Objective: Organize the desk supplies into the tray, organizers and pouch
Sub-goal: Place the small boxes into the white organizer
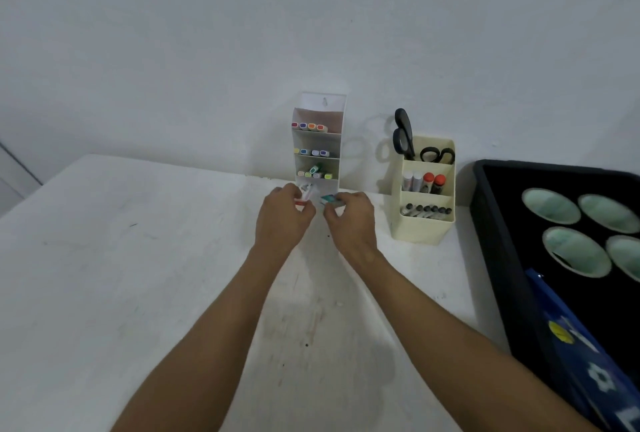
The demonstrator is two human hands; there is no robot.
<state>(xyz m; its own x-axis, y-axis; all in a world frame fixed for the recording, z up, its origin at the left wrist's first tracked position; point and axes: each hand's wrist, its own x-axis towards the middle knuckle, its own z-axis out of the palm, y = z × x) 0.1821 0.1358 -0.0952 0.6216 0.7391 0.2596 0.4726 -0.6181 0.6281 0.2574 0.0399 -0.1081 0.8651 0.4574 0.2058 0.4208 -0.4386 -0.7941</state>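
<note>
At the foot of the tiered white organizer point(318, 154), far across the table point(138, 275), the left hand point(282, 215) pinches a small red-and-white item point(304, 196). The right hand point(351, 218), just beside it, pinches a small teal-ended box point(330, 200) in curled fingers

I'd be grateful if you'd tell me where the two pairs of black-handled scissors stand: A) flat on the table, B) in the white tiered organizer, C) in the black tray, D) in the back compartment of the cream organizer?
D: the scissors stand handles up in the rear section of the cream organizer.
</note>
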